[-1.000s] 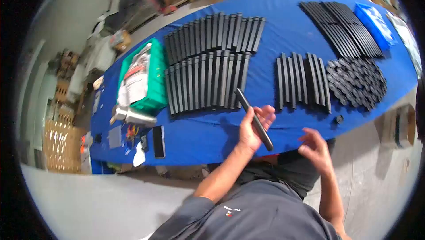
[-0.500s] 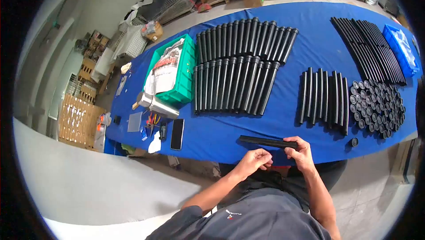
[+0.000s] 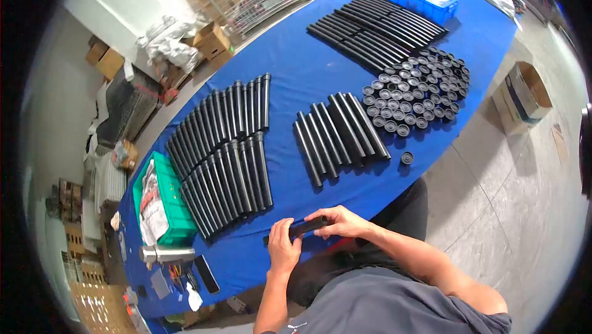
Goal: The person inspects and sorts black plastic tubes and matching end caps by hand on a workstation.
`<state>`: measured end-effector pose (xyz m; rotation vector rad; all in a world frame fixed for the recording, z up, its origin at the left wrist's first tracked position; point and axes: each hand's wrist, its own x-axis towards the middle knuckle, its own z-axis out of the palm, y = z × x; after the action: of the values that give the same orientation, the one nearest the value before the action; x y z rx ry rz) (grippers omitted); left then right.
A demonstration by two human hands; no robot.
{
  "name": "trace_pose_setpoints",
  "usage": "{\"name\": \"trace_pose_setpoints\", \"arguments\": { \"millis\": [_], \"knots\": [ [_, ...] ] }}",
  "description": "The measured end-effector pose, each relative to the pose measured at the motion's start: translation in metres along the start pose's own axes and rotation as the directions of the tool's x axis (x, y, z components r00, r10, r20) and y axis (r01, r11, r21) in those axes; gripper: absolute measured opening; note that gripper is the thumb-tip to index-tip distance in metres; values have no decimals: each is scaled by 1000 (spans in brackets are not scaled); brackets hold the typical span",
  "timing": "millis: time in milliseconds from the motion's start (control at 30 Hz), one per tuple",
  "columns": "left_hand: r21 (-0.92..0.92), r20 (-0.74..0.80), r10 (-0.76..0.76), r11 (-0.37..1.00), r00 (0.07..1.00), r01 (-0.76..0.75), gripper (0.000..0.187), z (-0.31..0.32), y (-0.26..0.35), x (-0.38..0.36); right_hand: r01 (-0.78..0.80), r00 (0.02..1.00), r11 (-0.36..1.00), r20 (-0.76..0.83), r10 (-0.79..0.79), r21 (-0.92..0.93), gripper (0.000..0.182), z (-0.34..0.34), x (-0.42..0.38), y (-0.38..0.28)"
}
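Note:
A black tube (image 3: 307,227) lies crosswise between my two hands, close to the front edge of the table. My left hand (image 3: 283,246) is closed around its left part, which the fingers partly hide. At its right end, my right hand (image 3: 343,222) grips with thumb and fingers. Just beyond are several loose black tubes (image 3: 336,137) in a row. A single round black cap (image 3: 406,158) sits apart near the table edge, below a large group of similar caps (image 3: 407,97).
Capped black tubes (image 3: 225,155) lie in two rows on the blue cloth (image 3: 277,57). Thinner black rods (image 3: 370,29) are lined up near a blue bin (image 3: 425,4). A green crate (image 3: 176,211), a phone (image 3: 206,274) and small tools (image 3: 177,275) are at left.
The view has turned to the right. My left hand has gone from beside the tube to closed around it, while my right hand still holds the right end.

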<state>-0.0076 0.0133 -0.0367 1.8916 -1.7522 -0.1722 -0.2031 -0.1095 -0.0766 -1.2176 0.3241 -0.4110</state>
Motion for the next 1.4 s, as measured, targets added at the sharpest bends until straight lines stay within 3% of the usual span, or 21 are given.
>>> {"name": "trace_pose_setpoints", "arguments": {
  "millis": [133,267,367,467,633,733,867,967,1100,1267,1300,1367,1400],
  "knots": [
    [-45,1,-23,999,1000,23,36,3,0,-2,86,996,995,5,-86,-49,45,3,3,1],
    [-275,68,-44,959,997,61,34,-12,19,2,242,970,960,17,-242,-140,42,21,1,-31],
    [-274,181,-90,952,979,138,37,-37,21,-1,237,969,910,18,-246,-339,38,36,3,-43],
    [-303,285,-103,934,953,191,42,-50,16,-11,242,969,900,36,-246,-362,38,48,2,-48],
    [-336,234,-123,921,964,199,37,-52,19,-17,185,978,874,-7,-210,-449,39,58,2,-39],
    [-326,213,-182,913,960,246,38,-45,16,-18,179,970,891,-73,-230,-418,40,59,2,-34],
    [-303,195,-137,933,971,193,37,-33,7,-16,38,985,972,-157,-75,-231,41,53,-5,-39],
    [-286,198,-124,941,972,178,31,-31,12,-9,-51,978,980,-207,10,-192,41,49,-10,-42],
    [-315,212,-135,928,968,199,33,-28,13,-7,-102,967,994,-237,91,-34,39,49,-12,-42],
    [-305,211,-120,935,970,182,41,-28,10,-7,-28,974,996,-226,9,-85,46,49,-11,-33],
    [-397,163,-208,881,964,257,40,-30,10,-13,6,972,996,-234,-26,-88,47,50,-11,-32],
    [-613,90,-340,722,936,321,39,-27,12,-19,186,946,854,-146,-289,-486,70,47,-8,-20],
    [-806,37,-335,546,941,226,38,-23,12,-16,251,930,731,-52,-365,-635,76,45,-8,-18]
  ]
}}
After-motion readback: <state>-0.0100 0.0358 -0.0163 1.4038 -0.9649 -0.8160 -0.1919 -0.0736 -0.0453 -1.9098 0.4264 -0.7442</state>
